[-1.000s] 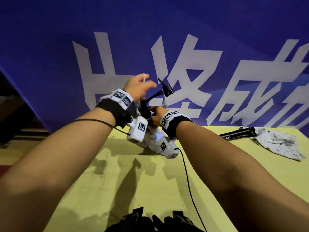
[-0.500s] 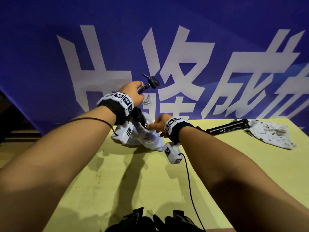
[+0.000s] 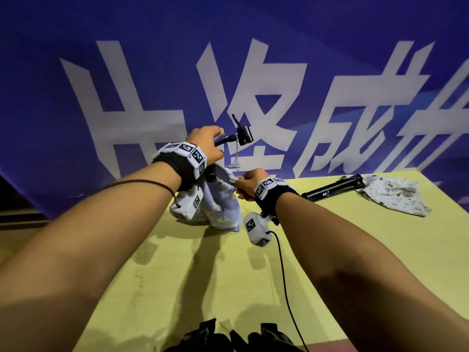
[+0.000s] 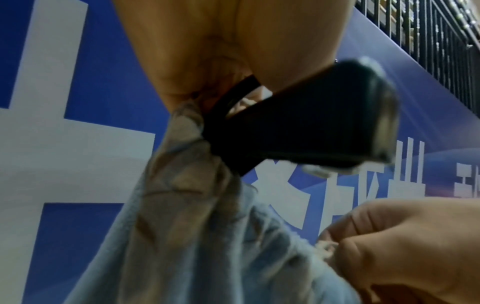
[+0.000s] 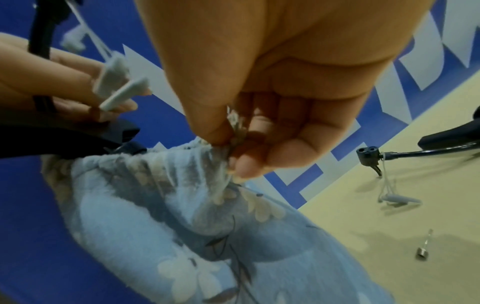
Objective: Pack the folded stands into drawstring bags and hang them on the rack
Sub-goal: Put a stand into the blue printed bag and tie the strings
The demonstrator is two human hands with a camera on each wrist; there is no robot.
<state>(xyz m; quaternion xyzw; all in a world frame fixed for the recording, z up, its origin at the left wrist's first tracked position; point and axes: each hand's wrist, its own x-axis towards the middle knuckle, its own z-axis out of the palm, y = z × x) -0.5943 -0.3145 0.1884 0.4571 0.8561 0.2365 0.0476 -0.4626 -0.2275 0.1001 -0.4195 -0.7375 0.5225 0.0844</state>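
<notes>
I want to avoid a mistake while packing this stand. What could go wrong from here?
1. The left hand holds the black stand, still mostly outside the floral drawstring bag; its head may catch on the gathered rim.
2. The right hand only pinches the rim, so the cloth may slip and the mouth close.
3. The white tags dangling from the stand may snag.

Looks like an exhibition or event hall. Large blue banner (image 3: 330, 34) with big white Chinese characters as backdrop. Directly in front of the banner, a plain yellow table (image 3: 203, 275) like a display or work counter. Above the banner's top edge, seen from the left wrist, a dark metal railing (image 4: 428, 41), as on an upper gallery. Dim indoor lighting.
</notes>
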